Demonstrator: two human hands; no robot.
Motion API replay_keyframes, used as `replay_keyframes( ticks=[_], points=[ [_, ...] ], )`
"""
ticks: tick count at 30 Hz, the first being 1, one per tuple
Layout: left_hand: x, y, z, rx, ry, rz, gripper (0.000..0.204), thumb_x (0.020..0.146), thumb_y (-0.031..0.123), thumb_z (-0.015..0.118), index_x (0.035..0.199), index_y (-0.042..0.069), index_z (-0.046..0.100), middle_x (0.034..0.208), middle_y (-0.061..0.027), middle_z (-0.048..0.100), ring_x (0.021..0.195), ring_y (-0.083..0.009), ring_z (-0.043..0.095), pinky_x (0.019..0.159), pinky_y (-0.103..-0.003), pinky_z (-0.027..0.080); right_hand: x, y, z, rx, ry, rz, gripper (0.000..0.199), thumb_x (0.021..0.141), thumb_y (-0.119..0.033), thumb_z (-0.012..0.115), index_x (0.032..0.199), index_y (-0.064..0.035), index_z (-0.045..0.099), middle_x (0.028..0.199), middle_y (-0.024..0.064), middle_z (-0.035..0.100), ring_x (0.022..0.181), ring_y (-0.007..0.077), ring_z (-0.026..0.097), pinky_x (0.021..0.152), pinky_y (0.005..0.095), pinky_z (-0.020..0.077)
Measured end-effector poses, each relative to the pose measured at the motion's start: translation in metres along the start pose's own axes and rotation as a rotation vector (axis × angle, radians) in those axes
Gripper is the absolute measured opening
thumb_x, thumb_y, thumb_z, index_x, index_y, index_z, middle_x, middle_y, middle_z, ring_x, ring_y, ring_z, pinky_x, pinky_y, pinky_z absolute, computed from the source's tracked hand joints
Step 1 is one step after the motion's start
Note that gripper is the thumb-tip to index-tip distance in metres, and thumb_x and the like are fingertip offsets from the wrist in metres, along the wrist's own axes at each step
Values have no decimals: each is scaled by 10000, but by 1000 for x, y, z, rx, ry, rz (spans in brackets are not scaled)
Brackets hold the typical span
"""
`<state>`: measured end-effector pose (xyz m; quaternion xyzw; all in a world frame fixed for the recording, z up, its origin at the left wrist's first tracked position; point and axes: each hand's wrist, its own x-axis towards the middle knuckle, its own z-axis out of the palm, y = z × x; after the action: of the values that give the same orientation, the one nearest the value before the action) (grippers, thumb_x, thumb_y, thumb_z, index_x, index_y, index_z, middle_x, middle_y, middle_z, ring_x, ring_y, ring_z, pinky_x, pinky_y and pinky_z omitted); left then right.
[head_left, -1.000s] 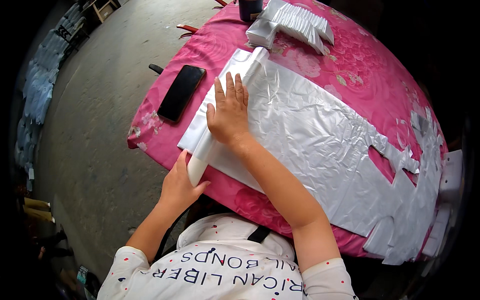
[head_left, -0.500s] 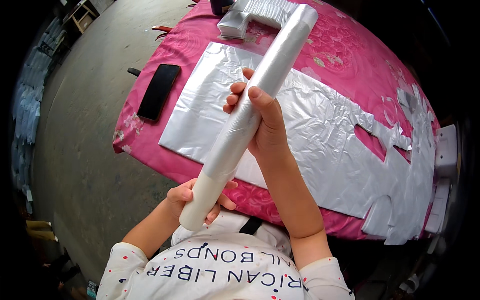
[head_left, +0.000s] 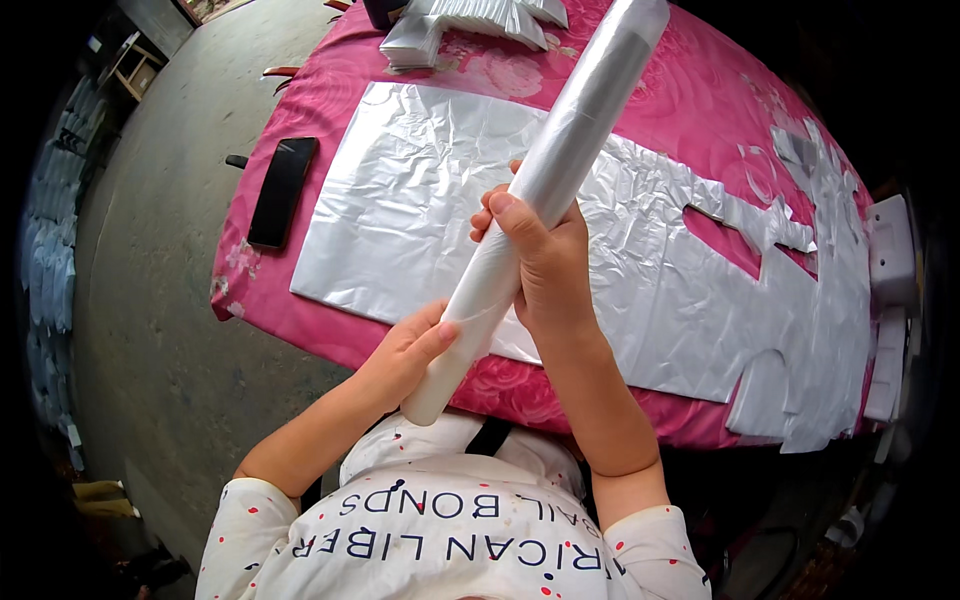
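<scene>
Silvery plastic film, wound into a long tight roll, is lifted off the counter and slants up and away from the body. Head view only.

Left hand: curled under the near end of the roll, thumb laid along its side, fingers closed around it. Right hand: wrapped around the roll's middle, just beyond the left, fingers fully closed on it. Far end of the roll reaches the upper edge of the picture, well past both hands.

Beneath and beyond the hands: wide crinkled silver plastic sheet lying flat on the counter with a pink flowered cloth. To the right of the right hand the sheet has shaped cut-outs where pink shows through. Left of the left hand, near the counter's edge: flat black phone. Far beyond the hands: stack of folded silvery-white pieces.

Handling judgement: film is slick and the roll long, so two spread grips suit it; keeping the winding tight and the ends level should stop layers telescoping out.

Containers: a dark cup-like object at the far edge, mostly cut off; contents cannot be told. No other containers visible.
</scene>
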<state>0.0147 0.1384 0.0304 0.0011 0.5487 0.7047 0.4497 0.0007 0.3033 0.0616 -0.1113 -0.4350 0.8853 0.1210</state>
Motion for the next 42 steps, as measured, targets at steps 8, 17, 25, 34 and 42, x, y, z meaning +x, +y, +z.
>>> replay_keyframes(
  ticks=[8, 17, 25, 34, 42],
  points=[
    [0, -5, -2, 415, -66, -134, 469, 799, 275, 621, 1150, -5, 483, 762, -63, 574, 620, -120, 565, 573, -273, 482, -2, 25, -25, -56, 82, 46, 602, 782, -154, 684, 1218, 61, 329, 914, 107, 539, 784, 170, 597, 694, 305, 515],
    [-36, -35, -54, -14, -301, -500, 754, 627, 419, 695, 1144, -92, 495, 588, -72, 530, 493, -130, 540, 466, -246, 446, 47, 4, -124, -303, 347, -138, 579, 820, -215, 650, 1260, 5, 344, 1037, 73, 530, 921, 121, 511, 823, 261, 425],
    [-56, -51, -77, -176, -334, -533, 697, 642, 392, 677, 1100, -107, 509, 581, -73, 523, 482, -133, 522, 469, -257, 440, 57, -35, -130, -644, 66, 234, 277, 834, -284, 602, 980, -50, 616, 842, -7, 600, 658, 46, 486, 580, 183, 386],
    [-54, -50, -80, -153, -337, -545, 651, 642, 405, 712, 1049, -71, 533, 622, -85, 541, 507, -143, 535, 484, -259, 437, 57, -31, -120, -798, -169, 437, 192, 853, -226, 612, 860, -34, 618, 664, -42, 530, 578, 23, 463, 526, 167, 378],
    [-55, -52, -98, -90, -398, -636, 580, 637, 320, 762, 1044, -34, 549, 786, -110, 601, 613, -144, 578, 612, -273, 472, 69, -60, -189, -961, 72, 97, 151, 858, -159, 609, 805, -19, 614, 643, -30, 520, 551, 39, 429, 514, 199, 369]
  ],
)
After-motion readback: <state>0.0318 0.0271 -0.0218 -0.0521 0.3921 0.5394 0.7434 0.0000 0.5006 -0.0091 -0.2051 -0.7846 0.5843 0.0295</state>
